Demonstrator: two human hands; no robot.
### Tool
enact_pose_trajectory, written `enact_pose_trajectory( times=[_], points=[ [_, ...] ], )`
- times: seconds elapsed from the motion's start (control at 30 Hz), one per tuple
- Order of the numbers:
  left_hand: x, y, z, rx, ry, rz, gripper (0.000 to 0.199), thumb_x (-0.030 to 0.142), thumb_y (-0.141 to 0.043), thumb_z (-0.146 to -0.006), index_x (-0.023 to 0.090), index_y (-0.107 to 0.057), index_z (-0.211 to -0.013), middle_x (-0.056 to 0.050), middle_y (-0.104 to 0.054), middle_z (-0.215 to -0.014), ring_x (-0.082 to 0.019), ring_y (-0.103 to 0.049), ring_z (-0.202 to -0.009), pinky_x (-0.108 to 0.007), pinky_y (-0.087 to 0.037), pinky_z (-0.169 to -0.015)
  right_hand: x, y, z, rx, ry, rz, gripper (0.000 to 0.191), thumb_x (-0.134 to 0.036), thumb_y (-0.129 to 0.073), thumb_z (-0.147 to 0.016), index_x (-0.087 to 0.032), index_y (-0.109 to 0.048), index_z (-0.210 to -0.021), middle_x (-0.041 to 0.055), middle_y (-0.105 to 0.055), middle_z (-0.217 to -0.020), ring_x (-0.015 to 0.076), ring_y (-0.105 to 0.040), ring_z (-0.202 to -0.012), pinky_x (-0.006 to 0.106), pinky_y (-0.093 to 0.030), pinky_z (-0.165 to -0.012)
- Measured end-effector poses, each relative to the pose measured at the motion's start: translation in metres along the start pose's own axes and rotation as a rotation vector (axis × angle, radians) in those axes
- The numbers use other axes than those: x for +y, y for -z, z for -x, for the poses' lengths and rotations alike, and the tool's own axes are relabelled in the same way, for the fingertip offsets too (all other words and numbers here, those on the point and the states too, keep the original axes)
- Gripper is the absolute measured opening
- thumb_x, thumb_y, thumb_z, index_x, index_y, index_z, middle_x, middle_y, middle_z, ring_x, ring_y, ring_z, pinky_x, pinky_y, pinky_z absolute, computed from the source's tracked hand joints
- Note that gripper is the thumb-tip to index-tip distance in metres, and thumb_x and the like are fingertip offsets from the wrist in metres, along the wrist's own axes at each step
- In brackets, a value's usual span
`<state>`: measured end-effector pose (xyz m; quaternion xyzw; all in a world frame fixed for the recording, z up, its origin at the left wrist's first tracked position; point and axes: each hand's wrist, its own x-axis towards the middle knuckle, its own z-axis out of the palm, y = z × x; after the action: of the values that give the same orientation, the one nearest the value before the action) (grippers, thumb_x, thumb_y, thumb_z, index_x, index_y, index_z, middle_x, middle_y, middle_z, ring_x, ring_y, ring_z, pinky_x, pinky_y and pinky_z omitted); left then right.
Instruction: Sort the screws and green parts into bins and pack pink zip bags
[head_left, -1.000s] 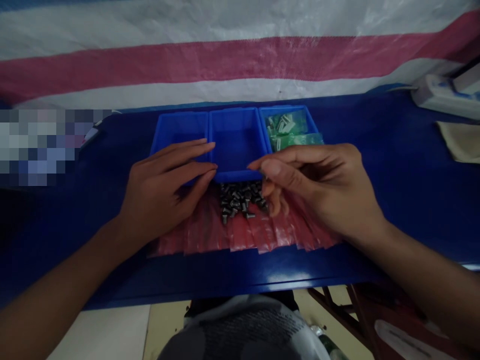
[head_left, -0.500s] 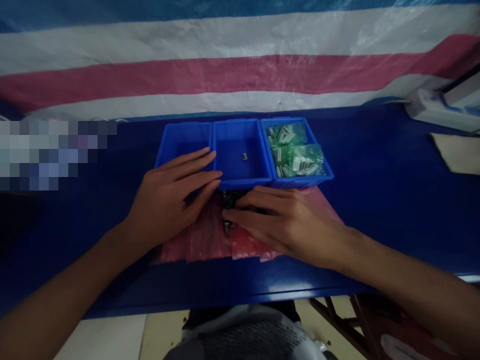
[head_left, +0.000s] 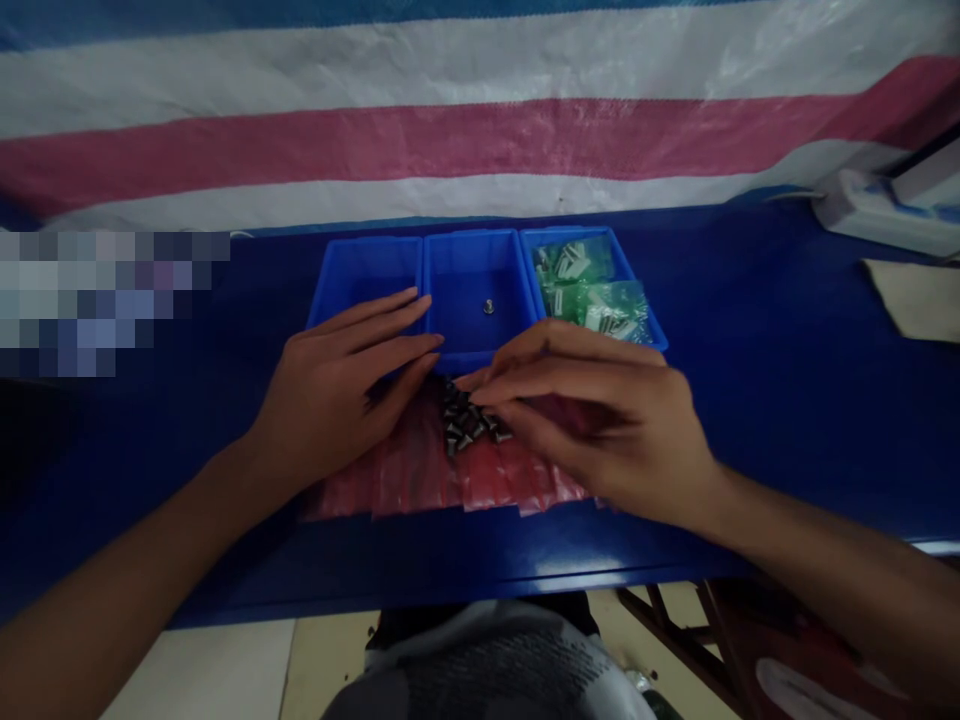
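Note:
My left hand (head_left: 345, 385) lies flat with its fingers spread, over the front of the left blue bin (head_left: 367, 270) and the edge of the middle one. Just in front of the bins is a small pile of dark screws (head_left: 469, 422), resting on red plastic bags (head_left: 420, 470). Above the pile's right side my right hand (head_left: 607, 410) is held with thumb and fingertips pinched together; whatever is between them is too small to name. A single screw (head_left: 488, 307) lies in the middle blue bin (head_left: 472, 255).
The right blue bin (head_left: 649, 320) holds green bags (head_left: 581, 260) with small metal parts. At the back right stand a white device (head_left: 877, 215) and a beige cloth or card (head_left: 915, 295). A striped sheet (head_left: 480, 140) hangs behind the blue table (head_left: 772, 350).
My right hand has risen from the screw pile, its fingers drawn into a pinch, and more of the screws now shows. My left hand has barely moved.

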<state>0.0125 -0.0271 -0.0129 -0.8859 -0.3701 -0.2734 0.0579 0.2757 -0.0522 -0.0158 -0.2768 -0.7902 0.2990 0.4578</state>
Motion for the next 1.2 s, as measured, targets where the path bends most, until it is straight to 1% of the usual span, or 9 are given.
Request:
enact_pose_trajectory(
  times=[0.2,0.4,0.6,0.7,0.77,0.83,0.93,1.03,1.2],
  points=[
    [0.0,-0.001,0.0,0.013,-0.002,0.013,0.017,0.027,-0.066,-0.109,0.03,-0.08,-0.119,-0.003,-0.077,-0.142,-0.026,-0.075,-0.135,-0.047,-0.068,-0.116,-0.002,0.011,-0.006,0.121,-0.232,-0.356,0.013,-0.019,-0.082,-0.098,-0.028,-0.087,-0.105,0.0032,-0.08,-0.106,0.0142,-0.076,-0.078,0.026,-0.065,-0.057],
    [-0.001,-0.003,-0.001,0.054,-0.072,-0.038,0.014,0.024,-0.068,-0.109,0.023,-0.08,-0.117,-0.008,-0.08,-0.137,-0.024,-0.076,-0.132,-0.041,-0.069,-0.113,-0.003,0.014,-0.01,0.041,-0.305,-0.437,0.014,-0.015,-0.086,-0.094,-0.026,-0.089,-0.101,0.0008,-0.086,-0.11,0.0104,-0.078,-0.078,0.021,-0.067,-0.066],
    [-0.002,-0.002,0.0,0.054,-0.08,-0.057,0.015,0.026,-0.067,-0.11,0.024,-0.079,-0.118,-0.004,-0.08,-0.138,-0.024,-0.077,-0.131,-0.043,-0.069,-0.112,-0.003,0.01,-0.011,-0.065,-0.483,-0.584,0.012,-0.032,-0.088,-0.095,-0.02,-0.085,-0.092,-0.0017,-0.079,-0.07,0.0105,-0.072,-0.053,0.018,-0.058,-0.047],
    [-0.001,-0.001,0.0,0.025,-0.061,-0.051,0.018,0.025,-0.064,-0.111,0.024,-0.079,-0.12,-0.005,-0.078,-0.141,-0.025,-0.076,-0.133,-0.045,-0.069,-0.113,0.0,0.009,-0.012,0.069,-0.514,-0.634,0.018,-0.037,-0.085,-0.099,-0.021,-0.085,-0.105,0.0046,-0.087,-0.093,0.0178,-0.084,-0.074,0.024,-0.067,-0.056],
    [-0.001,0.0,0.0,0.013,-0.052,-0.043,0.018,0.025,-0.064,-0.111,0.024,-0.079,-0.12,-0.006,-0.077,-0.142,-0.026,-0.075,-0.135,-0.045,-0.069,-0.115,0.001,0.011,-0.011,0.14,-0.475,-0.653,0.021,-0.035,-0.079,-0.103,-0.025,-0.082,-0.122,0.0058,-0.087,-0.11,0.0221,-0.086,-0.089,0.029,-0.071,-0.063],
    [0.0,-0.001,0.001,0.019,-0.056,-0.041,0.016,0.024,-0.065,-0.11,0.024,-0.079,-0.119,-0.007,-0.078,-0.141,-0.025,-0.075,-0.135,-0.043,-0.068,-0.115,0.001,0.013,-0.009,0.116,-0.38,-0.502,0.019,-0.028,-0.074,-0.106,-0.028,-0.081,-0.123,0.0037,-0.087,-0.107,0.0191,-0.085,-0.084,0.029,-0.069,-0.063],
    [-0.001,-0.002,0.001,0.033,-0.075,-0.056,0.015,0.021,-0.066,-0.11,0.022,-0.078,-0.118,-0.009,-0.079,-0.138,-0.023,-0.075,-0.135,-0.038,-0.067,-0.116,0.004,0.012,-0.003,-0.099,-0.063,-0.034,0.017,-0.016,-0.071,-0.106,-0.022,-0.082,-0.118,0.0054,-0.085,-0.106,0.0165,-0.082,-0.087,0.029,-0.068,-0.074],
    [-0.001,-0.003,0.0,0.064,-0.111,-0.066,0.013,0.021,-0.067,-0.11,0.021,-0.077,-0.118,-0.009,-0.08,-0.137,-0.022,-0.075,-0.134,-0.036,-0.068,-0.114,0.009,0.006,0.002,-0.334,0.223,0.345,0.017,-0.013,-0.069,-0.106,-0.013,-0.082,-0.117,0.0121,-0.081,-0.114,0.0232,-0.079,-0.102,0.037,-0.068,-0.087],
    [-0.001,-0.003,-0.001,0.07,-0.11,-0.075,0.012,0.022,-0.066,-0.11,0.021,-0.078,-0.114,-0.009,-0.081,-0.135,-0.022,-0.076,-0.132,-0.036,-0.068,-0.114,0.015,-0.002,0.004,-0.415,0.329,0.486,0.023,-0.012,-0.059,-0.11,-0.011,-0.081,-0.106,0.0125,-0.08,-0.111,0.0224,-0.073,-0.099,0.035,-0.064,-0.086]
  ],
)
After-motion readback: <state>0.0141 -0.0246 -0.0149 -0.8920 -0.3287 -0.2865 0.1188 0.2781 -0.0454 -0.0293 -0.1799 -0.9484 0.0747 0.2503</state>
